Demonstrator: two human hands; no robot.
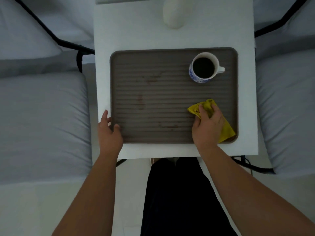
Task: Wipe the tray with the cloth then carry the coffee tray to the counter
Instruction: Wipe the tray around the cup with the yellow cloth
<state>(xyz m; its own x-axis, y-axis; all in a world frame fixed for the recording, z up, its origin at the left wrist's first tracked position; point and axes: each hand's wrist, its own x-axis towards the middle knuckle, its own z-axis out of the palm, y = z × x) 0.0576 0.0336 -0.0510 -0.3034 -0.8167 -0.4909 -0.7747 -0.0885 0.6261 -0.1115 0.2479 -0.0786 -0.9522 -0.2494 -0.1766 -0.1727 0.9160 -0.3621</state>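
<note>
A grey ribbed tray (153, 92) lies on a small white table (129, 31). Brownish stains mark its left and middle ridges. A blue-and-white cup (203, 68) full of dark coffee stands in the tray's far right corner, handle pointing right. My right hand (208, 125) presses a bunched yellow cloth (226, 130) onto the tray's near right part. My left hand (110, 130) grips the tray's near left corner, thumb on the ribbed surface and fingers outside the rim.
A white rounded object (173, 12) stands at the table's far edge. Grey cushioned seats (42, 116) with black frames flank the table on both sides. My dark-clothed legs (177, 193) are just below the table's near edge.
</note>
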